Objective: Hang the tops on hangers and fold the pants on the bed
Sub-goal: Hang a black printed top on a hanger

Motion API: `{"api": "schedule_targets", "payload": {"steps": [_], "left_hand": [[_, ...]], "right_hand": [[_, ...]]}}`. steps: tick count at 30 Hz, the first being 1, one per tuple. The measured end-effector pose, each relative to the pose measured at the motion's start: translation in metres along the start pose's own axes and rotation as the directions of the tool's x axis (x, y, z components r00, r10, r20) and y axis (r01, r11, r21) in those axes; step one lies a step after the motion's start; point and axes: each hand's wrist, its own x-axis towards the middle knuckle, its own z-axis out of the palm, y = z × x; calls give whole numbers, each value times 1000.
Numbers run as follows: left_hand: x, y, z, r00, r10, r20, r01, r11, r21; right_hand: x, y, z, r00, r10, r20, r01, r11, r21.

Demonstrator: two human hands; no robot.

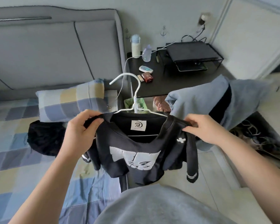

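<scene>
Head camera: left hand and right hand each pinched a shoulder of the black top on its white hanger above the bed's right edge. Dark clothing lay left, grey-blue garment right, nightstand beyond.

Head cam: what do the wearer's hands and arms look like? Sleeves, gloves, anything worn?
The left hand and right hand are bare: no gloves, and no rings or watch show. Both arms are uncovered as far as the frame edge, with no sleeves in view. The only clothing visible is a grey soft-looking top at the bottom of the frame, apparently on the torso.
</scene>
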Motion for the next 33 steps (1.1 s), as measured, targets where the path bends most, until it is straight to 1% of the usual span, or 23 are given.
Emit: {"api": "schedule_targets", "payload": {"steps": [4, 6, 8, 12, 14, 16, 18, 19, 23, 24, 26, 28, 31, 33], "left_hand": [[-1, 44, 56, 984, 69, 167, -68, 998, -10], [-3, 66, 86, 958, 138, 250, -141, 990, -5], [-5, 85, 116, 925, 213, 315, -229, 973, 15], [-12, 125, 174, 817, 388, 427, -445, 895, 39], [-19, 145, 206, 756, 461, 465, -531, 847, 25], [-25, 166, 242, 707, 518, 482, -592, 806, 0], [-31, 182, 277, 674, 540, 504, -616, 788, -20], [-33, 188, 294, 669, 531, 520, -610, 792, -24], [-43, 206, 351, 711, 402, 577, -490, 872, -3], [-46, 213, 364, 706, 383, 596, -476, 879, -2], [-51, 231, 389, 654, 393, 646, -500, 866, -20], [-52, 251, 413, 580, 439, 686, -559, 827, -57], [-47, 278, 445, 458, 525, 717, -633, 759, -151], [-39, 291, 465, 362, 545, 756, -654, 726, -211]], "right_hand": [[-49, 33, -23, 996, -27, -81, 32, 998, 60], [-74, 50, -34, 994, -15, -112, 21, 999, 46], [-104, 68, -47, 990, 9, -144, 1, 997, 72], [-171, 101, -71, 978, 91, -187, -53, 979, 199], [-199, 112, -82, 952, 142, -271, -62, 956, 286], [-226, 127, -97, 901, 210, -379, -66, 931, 360], [-255, 142, -113, 863, 252, -437, -72, 919, 388], [-270, 150, -121, 847, 269, -458, -81, 917, 390], [-331, 178, -153, 782, 369, -502, -155, 896, 417], [-345, 184, -158, 774, 385, -503, -168, 890, 423], [-369, 196, -167, 762, 405, -505, -176, 881, 439], [-388, 204, -172, 739, 439, -510, -197, 866, 459], [-409, 213, -179, 684, 513, -519, -229, 826, 516], [-419, 217, -182, 657, 552, -514, -245, 801, 547]]}}
